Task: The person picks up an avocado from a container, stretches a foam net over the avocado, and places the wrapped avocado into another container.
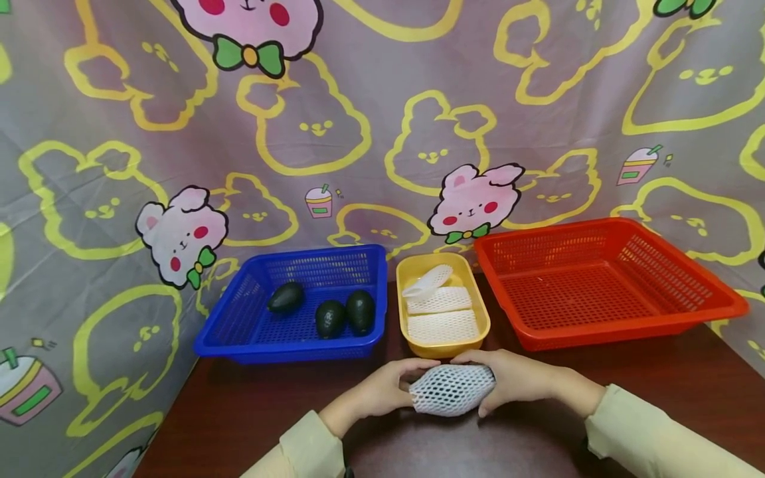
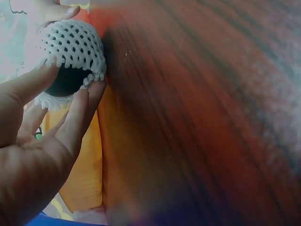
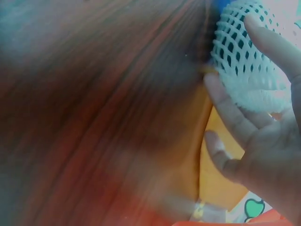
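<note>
Grip half-closed, L hand (image 1: 382,390), R hand (image 1: 518,380) round 1 netted avo (image 1: 452,390), 3 avos (image 1: 329,318) in blue bskt (image 1: 287,352)

The head view is evenly lit and mostly sharp, with a dull grey sheen on the near part of the dark table (image 1: 239,415) and soft shading in the folds of the curtain (image 1: 370,73); its wide lens stretches the red basket (image 1: 621,326) towards the side. Both wrist views look dimmer and hazy, the table smeared and out of focus, while the right one washes out pale around the white net (image 3: 242,54)
</note>
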`<state>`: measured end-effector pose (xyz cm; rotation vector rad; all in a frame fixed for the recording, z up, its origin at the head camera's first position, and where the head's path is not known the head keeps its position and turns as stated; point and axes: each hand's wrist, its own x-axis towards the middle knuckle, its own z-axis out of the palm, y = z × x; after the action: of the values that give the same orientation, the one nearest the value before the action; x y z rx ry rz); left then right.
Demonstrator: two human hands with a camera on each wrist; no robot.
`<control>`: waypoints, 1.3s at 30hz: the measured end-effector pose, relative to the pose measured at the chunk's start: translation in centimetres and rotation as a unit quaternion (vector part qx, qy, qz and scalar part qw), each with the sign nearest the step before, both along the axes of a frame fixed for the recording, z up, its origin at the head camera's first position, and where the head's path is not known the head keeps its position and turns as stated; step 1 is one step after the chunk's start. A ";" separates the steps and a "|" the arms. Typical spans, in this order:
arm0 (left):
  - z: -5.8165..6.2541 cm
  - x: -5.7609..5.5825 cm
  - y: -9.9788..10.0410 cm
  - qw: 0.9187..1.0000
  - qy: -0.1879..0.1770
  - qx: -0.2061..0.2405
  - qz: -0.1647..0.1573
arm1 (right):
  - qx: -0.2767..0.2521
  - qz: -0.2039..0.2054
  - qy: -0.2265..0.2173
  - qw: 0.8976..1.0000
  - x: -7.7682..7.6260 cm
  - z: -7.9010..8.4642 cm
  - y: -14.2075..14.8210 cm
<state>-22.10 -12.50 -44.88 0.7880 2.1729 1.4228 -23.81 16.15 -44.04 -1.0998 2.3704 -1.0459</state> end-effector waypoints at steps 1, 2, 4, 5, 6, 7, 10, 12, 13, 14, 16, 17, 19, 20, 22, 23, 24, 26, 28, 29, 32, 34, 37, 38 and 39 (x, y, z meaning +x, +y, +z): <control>0.0 0.0 0.1 1.000 -0.001 0.001 0.002 | -0.004 -0.002 -0.002 1.000 0.0 0.0 0.2; 0.0 0.0 0.2 1.000 -0.004 0.003 0.003 | -0.008 -0.002 -0.004 1.000 0.0 0.0 0.3; 0.1 0.0 0.3 1.000 -0.007 0.008 0.001 | -0.017 -0.003 -0.014 1.000 0.0 0.0 0.4; 0.1 0.0 0.4 1.000 -0.005 0.008 0.002 | -0.021 -0.003 -0.017 1.000 0.0 -0.1 0.3; 0.2 0.1 0.5 1.000 -0.002 0.008 0.003 | -0.024 -0.005 -0.020 0.999 0.0 -0.1 0.3; 0.3 0.2 0.6 1.000 0.002 0.005 0.006 | -0.026 -0.008 -0.024 0.999 0.1 -0.1 0.3; 0.5 0.3 0.7 1.000 0.020 -0.007 0.022 | -0.028 -0.013 -0.033 0.999 0.2 -0.3 0.1; 0.5 0.4 0.8 0.999 0.028 -0.014 0.035 | -0.030 -0.015 -0.035 0.999 0.3 -0.4 -0.1; 0.5 0.4 0.8 0.999 0.031 -0.016 0.040 | -0.030 -0.015 -0.034 0.999 0.4 -0.4 -0.2; 0.4 0.4 0.7 0.998 0.034 -0.018 0.045 | -0.031 -0.014 -0.032 0.999 0.4 -0.5 -0.2; 0.4 0.3 0.7 0.998 0.040 -0.021 0.051 | -0.032 -0.012 -0.026 0.999 0.5 -0.4 -0.3; 0.3 0.2 0.6 0.997 0.044 -0.020 0.052 | -0.032 -0.011 -0.025 0.999 0.5 -0.4 -0.4; 0.2 0.1 0.5 0.997 0.048 -0.015 0.052 | -0.028 -0.008 -0.017 0.999 0.5 -0.3 -0.5; 0.1 0.0 0.4 0.997 0.056 -0.012 0.047 | -0.023 -0.007 -0.012 1.000 0.5 -0.2 -0.5; -0.1 -0.1 0.3 0.998 0.048 0.003 0.042 | -0.011 -0.009 0.006 1.000 0.6 -0.1 -0.5; -0.2 -0.1 0.2 0.998 0.042 0.010 0.040 | -0.001 -0.014 0.020 1.000 0.7 0.0 -0.4; -0.2 -0.2 0.1 0.999 0.033 0.014 0.041 | 0.010 -0.019 0.036 0.999 0.7 0.0 -0.4; -0.3 -0.2 0.0 0.999 0.014 0.020 0.044 | 0.025 -0.028 0.062 0.997 1.0 -0.2 -0.4; -0.3 -0.2 -0.1 0.998 -0.009 0.019 0.055 | 0.033 -0.033 0.086 0.995 1.2 -0.5 -0.4; -0.3 -0.2 -0.2 0.998 -0.013 0.019 0.055 | 0.033 -0.033 0.095 0.994 1.3 -0.6 -0.5; -0.2 -0.3 -0.3 0.998 -0.017 0.018 0.052 | 0.018 -0.023 0.110 0.993 1.3 -0.9 -0.8; -0.1 -0.3 -0.4 0.999 -0.017 0.014 0.047 | 0.011 -0.019 0.117 0.993 1.2 -0.8 -1.0; 0.1 -0.3 -0.5 0.999 -0.018 0.001 0.045 | 0.001 -0.015 0.113 0.993 0.9 -0.7 -1.1; 0.2 -0.3 -0.7 0.999 -0.017 -0.006 0.044 | -0.002 -0.013 0.109 0.994 0.8 -0.7 -1.2; 0.2 -0.4 -0.8 0.999 -0.017 -0.012 0.043 | -0.005 -0.012 0.105 0.994 0.7 -0.6 -1.2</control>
<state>-22.48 -13.28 -44.65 0.6644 2.2185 1.4391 -23.08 14.99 -44.69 -1.2439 2.5479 -0.9953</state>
